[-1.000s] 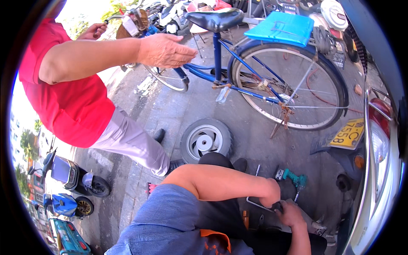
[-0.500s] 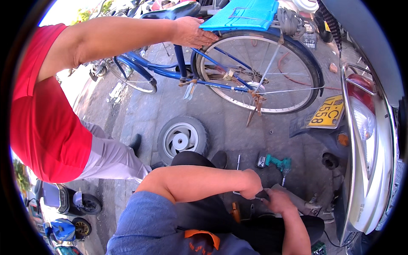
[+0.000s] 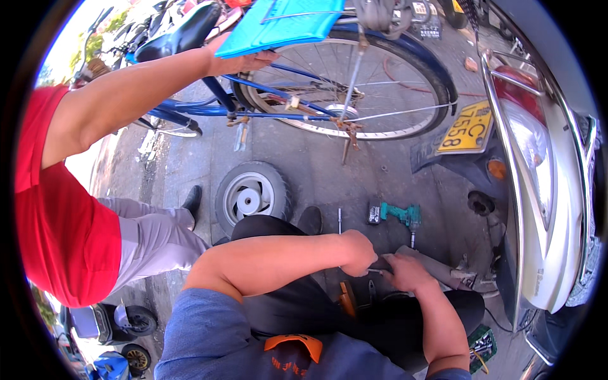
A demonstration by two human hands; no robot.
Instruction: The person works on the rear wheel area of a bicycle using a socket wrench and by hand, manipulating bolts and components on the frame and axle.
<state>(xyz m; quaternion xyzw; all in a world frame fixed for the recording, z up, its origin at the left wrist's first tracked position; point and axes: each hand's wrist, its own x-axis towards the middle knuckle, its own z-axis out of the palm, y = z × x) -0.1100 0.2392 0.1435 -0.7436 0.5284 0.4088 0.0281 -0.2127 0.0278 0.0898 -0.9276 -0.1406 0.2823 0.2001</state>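
My left hand is closed in a fist in front of my bent knees. Just right of it is my right hand, its fingers curled and pressed together. Between them a thin silver piece and something dark show; my fingers hide what they are. Close beyond lie a green cordless drill with a dark battery and a silver rod-like tool. Nearer my legs are an orange-handled tool and dark pliers. A grey exhaust pipe extends beside my right hand.
A loose wheel with tyre lies on the paving. Beyond stands a blue bicycle; a person in a red shirt has a hand under its blue rack board. A scooter's rear fills the right. A green toolbox sits lower right.
The whole view has shifted. The bicycle has moved slightly left against the loose wheel, and the other person's hand has slipped under the blue board. My hands stay close together.
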